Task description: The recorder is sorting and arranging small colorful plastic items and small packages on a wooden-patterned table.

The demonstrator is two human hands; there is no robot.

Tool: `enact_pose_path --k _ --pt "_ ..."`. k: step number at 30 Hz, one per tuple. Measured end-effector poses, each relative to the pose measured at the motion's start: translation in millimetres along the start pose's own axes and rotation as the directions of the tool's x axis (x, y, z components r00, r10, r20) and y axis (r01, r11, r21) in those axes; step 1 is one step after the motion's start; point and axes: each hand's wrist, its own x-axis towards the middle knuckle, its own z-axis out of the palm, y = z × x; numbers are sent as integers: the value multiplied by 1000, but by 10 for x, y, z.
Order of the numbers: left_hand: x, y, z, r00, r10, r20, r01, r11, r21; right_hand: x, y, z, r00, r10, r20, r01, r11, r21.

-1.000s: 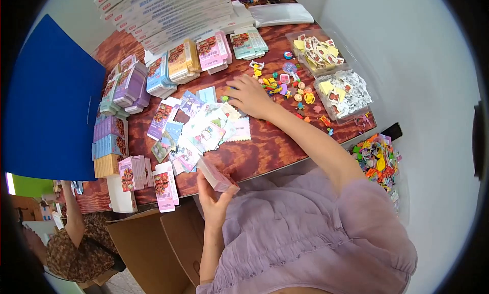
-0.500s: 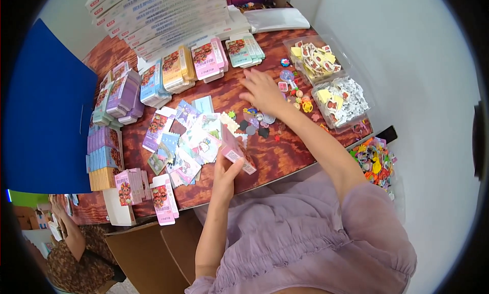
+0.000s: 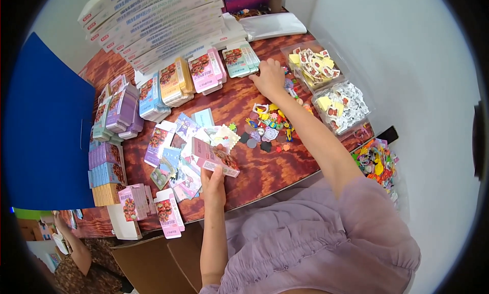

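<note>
The left hand (image 3: pixel 214 184) pinches a pink box (image 3: pixel 216 156) between thumb and fingers, holding it tilted over the spread of picture cards (image 3: pixel 183 177), inward from the front edge of the counter (image 3: pixel 265 177). Whether anything is inside the pink box cannot be seen. The right hand (image 3: pixel 270 80), fingers curled, reaches toward the back right corner and has its fingertips at the right side of the mint-green boxes (image 3: pixel 239 59); whether it pinches one cannot be told.

Along the right edge sits a clear plastic tray (image 3: pixel 371 109) with two compartments. The one nearer the back right corner is heaped with yellow and white slips (image 3: pixel 317 64) bearing red prints; the one nearer the front right corner holds mostly white slips (image 3: pixel 346 103), with a few yellow ones at its left side. Below the front right corner, a see-through container (image 3: pixel 400 184) is full of mixed colourful trinkets (image 3: pixel 374 161). More small charms (image 3: pixel 270 126) lie loose between the cards and the tray.

By the left end of the front edge stands an open white carton (image 3: pixel 126 223); pink packs (image 3: pixel 135 202) bunch at its far end, in it or against it. A brown cardboard box (image 3: pixel 163 263) is below that edge. Long white boxes (image 3: pixel 153 31) are stacked along the back edge.
</note>
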Motion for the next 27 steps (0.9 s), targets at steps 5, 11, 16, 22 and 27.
enact_pose_path --k 5,11,16,22,27 --pt "2 41 42 1000 -14 -1 14 999 -39 27 -26 154 993 105 -49 -101 992 74" --pt "50 -1 22 999 -11 31 13 998 -57 29 16 240 988 144 -48 -144 990 5" --pt "14 11 -14 1000 -20 3 20 998 -63 -350 -106 -317 897 -86 433 -17 973 230" --pt "51 9 38 999 -41 21 42 998 -45 -225 503 -117 993 -117 26 118 993 -26" --pt "11 -7 -42 1000 -22 -3 22 998 -59 -517 457 -267 992 -88 85 82 994 73"
